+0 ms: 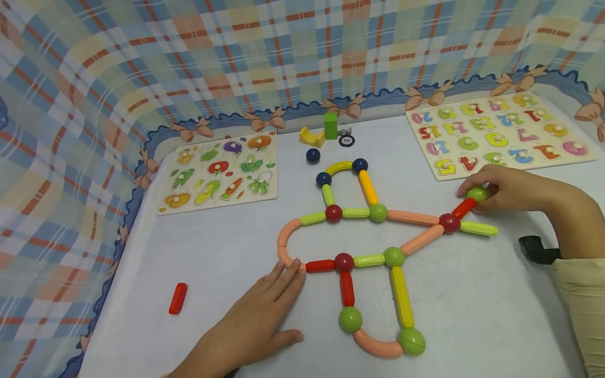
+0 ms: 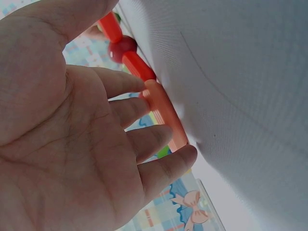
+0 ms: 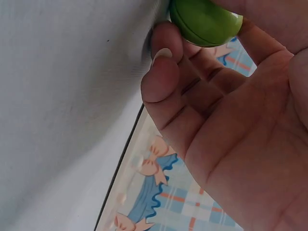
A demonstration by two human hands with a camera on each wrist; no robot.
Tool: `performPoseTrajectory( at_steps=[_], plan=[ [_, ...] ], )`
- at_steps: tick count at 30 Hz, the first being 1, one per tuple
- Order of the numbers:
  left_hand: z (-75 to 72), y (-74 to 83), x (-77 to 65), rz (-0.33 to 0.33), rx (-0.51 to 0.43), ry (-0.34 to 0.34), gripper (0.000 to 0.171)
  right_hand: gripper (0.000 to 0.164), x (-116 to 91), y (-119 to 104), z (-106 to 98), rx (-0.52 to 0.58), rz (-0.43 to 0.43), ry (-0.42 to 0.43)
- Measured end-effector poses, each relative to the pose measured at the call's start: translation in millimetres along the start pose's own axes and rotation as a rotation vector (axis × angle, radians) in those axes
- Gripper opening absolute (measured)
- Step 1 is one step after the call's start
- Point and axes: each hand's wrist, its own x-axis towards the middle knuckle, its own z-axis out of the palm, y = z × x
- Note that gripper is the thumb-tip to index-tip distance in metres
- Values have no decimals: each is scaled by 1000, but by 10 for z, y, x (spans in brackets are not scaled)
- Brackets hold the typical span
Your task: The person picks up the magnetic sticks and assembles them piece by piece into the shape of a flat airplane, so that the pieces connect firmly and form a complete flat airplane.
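Note:
Magnetic rods and balls form a fish- or plane-like outline on the white table. At its right end my right hand (image 1: pixel 517 189) grips a green ball (image 1: pixel 479 194) between thumb and fingers. A short red rod (image 1: pixel 463 208) joins that ball to a dark red ball (image 1: pixel 449 223), from which a light green rod (image 1: pixel 479 229) also sticks out. My left hand (image 1: pixel 255 323) lies with straight fingers, its fingertips touching the lower end of the curved pink rods (image 1: pixel 282 241). Beside them is a red rod (image 1: pixel 320 266). In the right wrist view the green ball (image 3: pixel 204 21) is partly covered by the hand.
A loose red rod (image 1: pixel 178 298) lies at left, a dark blue ball (image 1: pixel 313 156) behind the outline. Farther back are a vegetable puzzle board (image 1: pixel 198 207), a number puzzle board (image 1: pixel 439 170), a green block (image 1: pixel 331 126) and a yellow block (image 1: pixel 312 138). Plaid curtains border the table.

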Motion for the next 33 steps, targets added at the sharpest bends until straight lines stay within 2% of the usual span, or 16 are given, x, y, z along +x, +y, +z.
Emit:
performPoseTrajectory(
  at_steps=[8, 13, 16, 19, 23, 27, 30, 33],
  plan=[
    [-9, 3, -3, -2, -7, -2, 93, 28, 5, -32, -32, -44, -8, -17],
    [-8, 1, 3, -2, -7, -5, 94, 44, -12, -116, -124, -105, -12, -36],
    [-5, 1, 1, 0, -5, -3, 94, 49, 54, -271, -198, -147, -23, -29],
    [-4, 4, -1, 3, -9, 1, 93, 44, 187, -568, -280, -190, -47, -41],
    [-4, 0, -3, 4, -11, 4, 93, 33, 505, -1094, -351, -237, -163, -66],
    [-4, -7, -6, -5, -8, -4, 93, 33, 1007, -1607, -292, -293, -301, -74],
    [-8, -10, -6, -5, -12, -5, 93, 39, 1391, -1914, -167, -322, -321, -99],
    [-9, -6, -1, 4, -18, -2, 93, 46, 1693, -2111, -26, -336, -279, -126]
  ],
)
